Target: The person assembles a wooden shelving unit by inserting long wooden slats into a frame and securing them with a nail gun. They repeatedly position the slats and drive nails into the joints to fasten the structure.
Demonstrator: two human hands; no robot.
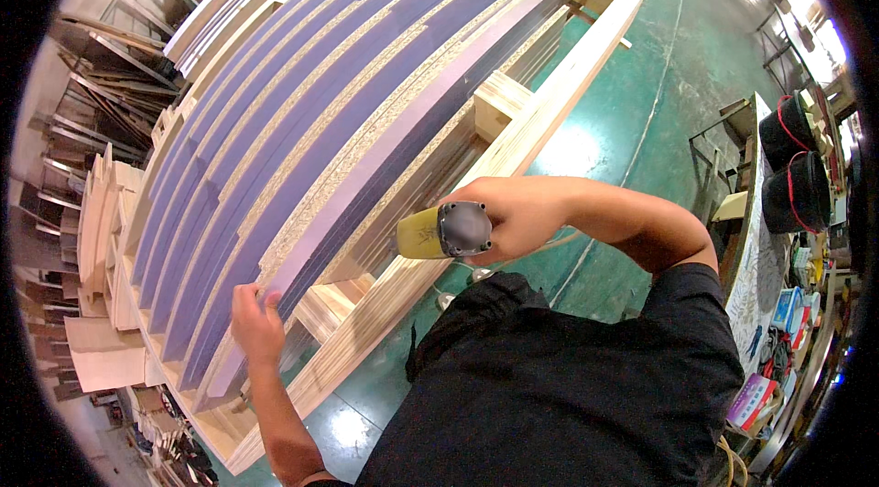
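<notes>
My right hand (517, 217) is wrapped round the grip of a yellow-green air nail gun (423, 232) with a dark round cap. The tool is over the near rail of a large pale wooden frame (499, 153); its far end is hidden by its own body. At the left, my left hand (257, 327) grips the upper edge of a curved lilac-faced board (343, 180), fingers over one side and thumb on the other. Behind it, several similar curved boards with speckled chipboard edges stand on edge, side by side across the frame.
Short wooden blocks (331, 306) bridge the gap between the near rail and the boards. A pale air hose (549, 246) trails beneath my right forearm. Cut boards (108, 240) are stacked at the left. Along the right is a cluttered workbench (760, 276) with black buckets (792, 194). The floor (673, 75) is green.
</notes>
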